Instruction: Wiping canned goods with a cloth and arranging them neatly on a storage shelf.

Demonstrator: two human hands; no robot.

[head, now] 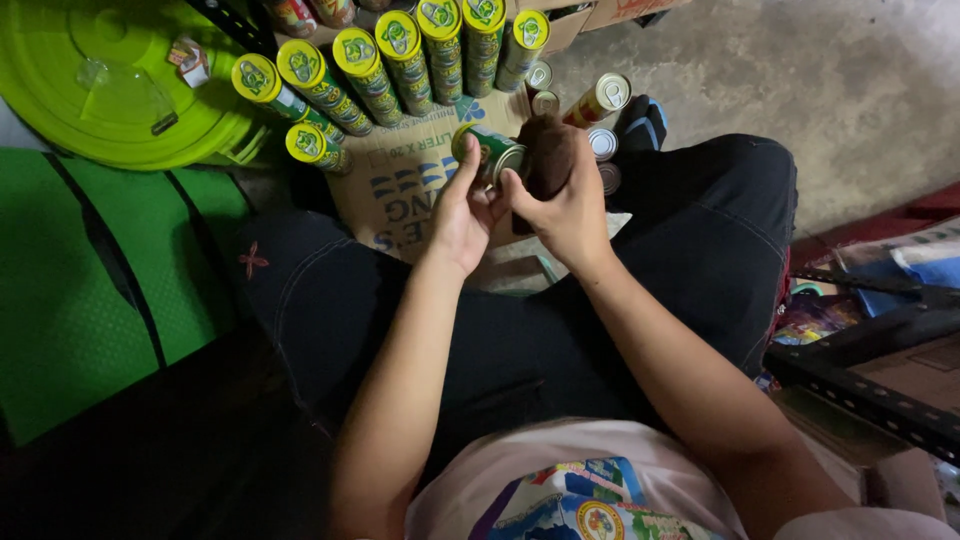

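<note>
My arms are bare — I wear dark trousers with pale stitching, a pale printed shirt, dark blue-trimmed socks.

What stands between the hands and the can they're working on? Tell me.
Nothing visible. The left hand grips the green can directly. The right hand presses a brown cloth against its end, so only that cloth lies between the right hand and the can.
</note>
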